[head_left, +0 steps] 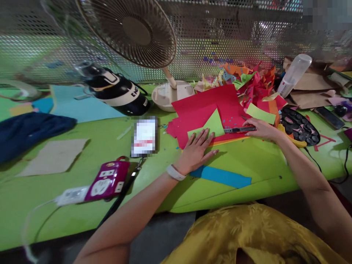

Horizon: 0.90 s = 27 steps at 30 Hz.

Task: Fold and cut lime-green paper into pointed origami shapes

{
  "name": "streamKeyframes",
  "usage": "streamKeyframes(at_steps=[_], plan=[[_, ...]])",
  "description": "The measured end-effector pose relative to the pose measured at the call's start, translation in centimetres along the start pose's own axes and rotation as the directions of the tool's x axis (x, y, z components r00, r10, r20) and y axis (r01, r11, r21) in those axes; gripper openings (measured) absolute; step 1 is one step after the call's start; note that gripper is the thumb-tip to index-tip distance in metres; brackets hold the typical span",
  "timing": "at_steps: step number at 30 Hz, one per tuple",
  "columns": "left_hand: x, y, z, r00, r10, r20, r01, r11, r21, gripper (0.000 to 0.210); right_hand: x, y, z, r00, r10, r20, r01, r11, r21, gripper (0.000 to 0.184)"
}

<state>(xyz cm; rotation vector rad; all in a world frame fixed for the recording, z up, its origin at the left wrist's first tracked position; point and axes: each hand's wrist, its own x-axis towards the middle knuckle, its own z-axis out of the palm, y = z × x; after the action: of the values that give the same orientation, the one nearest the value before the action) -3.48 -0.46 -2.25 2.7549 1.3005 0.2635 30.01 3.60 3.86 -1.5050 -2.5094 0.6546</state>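
Observation:
My left hand [196, 152] lies flat, fingers spread, pressing a light green paper piece [216, 124] with a pointed top. Underneath that piece is a large red paper sheet [203, 102], with orange and yellow edges showing along its near side. At the right, my right hand [260, 129] has its fingers closed around one end of a slim dark hand tool [236, 129]. The tool's far end reaches the green piece; its exact kind is unclear. A blue paper strip [224, 176] lies in front of my left hand. Tiny blue paper dots are scattered on the red sheet.
Behind the sheet is a heap of coloured paper scraps [253, 82]. A fan [172, 97] and a black bottle [126, 95] stand at the back. Left are a phone [144, 137] and a purple pouch [108, 179]. A black palette-like tray [299, 126] sits right, near a clear bottle [295, 75].

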Motion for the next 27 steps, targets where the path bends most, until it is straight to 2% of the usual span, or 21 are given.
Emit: streamKeyframes(at_steps=[3,10,18,27], plan=[[-0.1,0.0,-0.1,1.000,-0.004,0.021,0.004,1.000,0.003,0.074,0.4,0.2,1.0,0.998,-0.058,-0.041,0.056,0.998,-0.032,0.030],[-0.1,0.0,-0.1,0.999,-0.002,0.033,0.002,1.000,0.004,0.076,0.9,0.5,2.2,0.989,-0.132,-0.066,0.124,0.986,-0.112,0.039],[0.0,0.3,-0.6,0.998,-0.023,0.066,0.024,1.000,-0.009,0.079,1.1,0.9,2.8,0.980,-0.175,-0.094,0.154,0.968,-0.199,0.038],[0.0,0.3,-0.7,0.997,-0.035,0.070,0.036,0.999,-0.005,0.079,0.8,1.2,2.2,0.981,-0.172,-0.085,0.157,0.974,-0.160,0.036]])
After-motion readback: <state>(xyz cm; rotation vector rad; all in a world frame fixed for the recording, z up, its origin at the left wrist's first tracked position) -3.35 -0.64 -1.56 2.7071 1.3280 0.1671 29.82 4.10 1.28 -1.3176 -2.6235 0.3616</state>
